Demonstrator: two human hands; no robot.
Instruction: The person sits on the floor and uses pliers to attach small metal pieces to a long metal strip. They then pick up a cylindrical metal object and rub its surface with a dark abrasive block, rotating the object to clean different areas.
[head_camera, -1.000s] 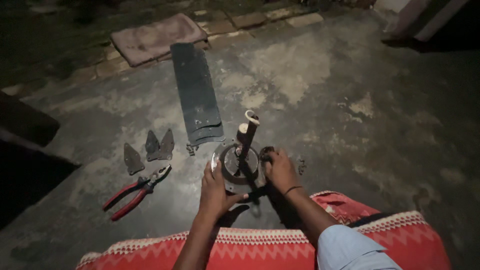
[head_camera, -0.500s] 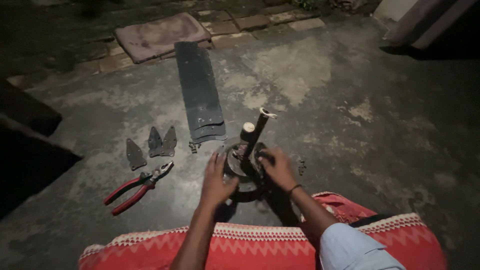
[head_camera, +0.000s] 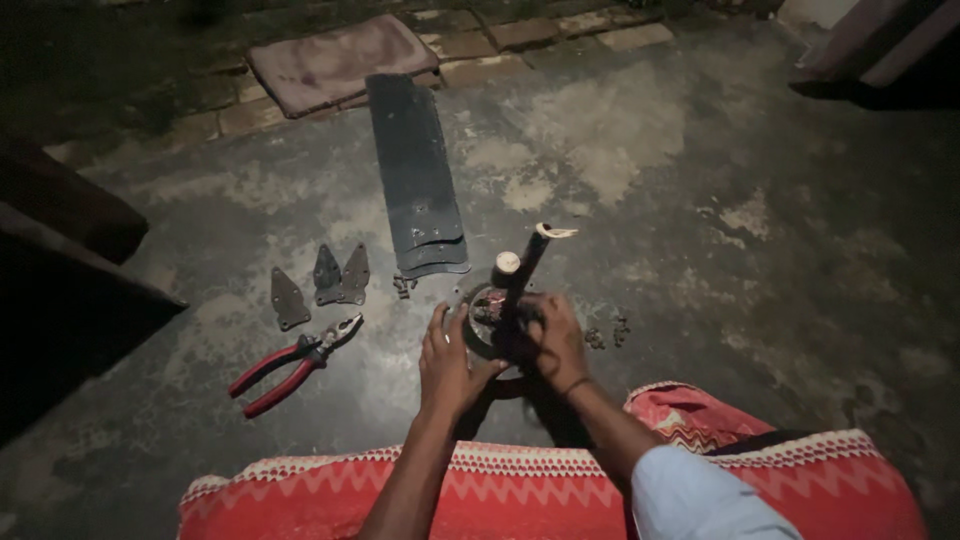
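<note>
The person sits on a red patterned cloth (head_camera: 560, 490) on the concrete floor (head_camera: 700, 200) and holds a round dark motor housing (head_camera: 490, 322) with both hands. The left hand (head_camera: 447, 362) presses flat against its side at about 8 o'clock, fingers spread, not closed around it. The right hand (head_camera: 553, 340) wraps the housing from 3 o'clock, fingers curled on it. A dark rod (head_camera: 527, 262) rises tilted from the housing toward 1 o'clock. At 9 o'clock from the housing lie red-handled pliers (head_camera: 293, 360); three flat metal brackets (head_camera: 322, 280) lie at 10 o'clock. Dark fan blades (head_camera: 415, 175) lie stacked at 11 o'clock.
</note>
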